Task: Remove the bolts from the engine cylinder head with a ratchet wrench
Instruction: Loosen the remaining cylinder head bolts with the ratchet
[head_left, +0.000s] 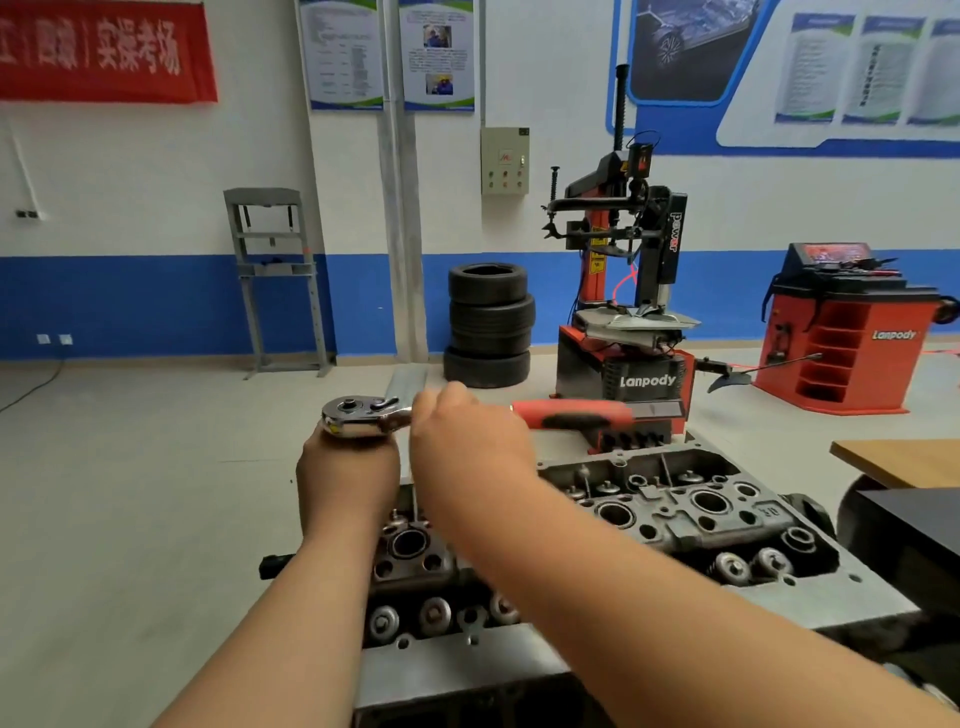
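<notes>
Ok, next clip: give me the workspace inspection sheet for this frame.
Surface: grey plate carrying the cylinder head.
Job's things: ratchet, red-handled, held level over the cylinder head's left end; bolts cannot be told apart.
Clutter: nothing seen.
Grips: left grip curled under the ratchet's head, what it holds hidden; right grip wrapped round the ratchet's shaft.
Cables: black cable on the floor far left; red hose at the tyre changer.
Surroundings: tyres, balancer, press frame, table.
</notes>
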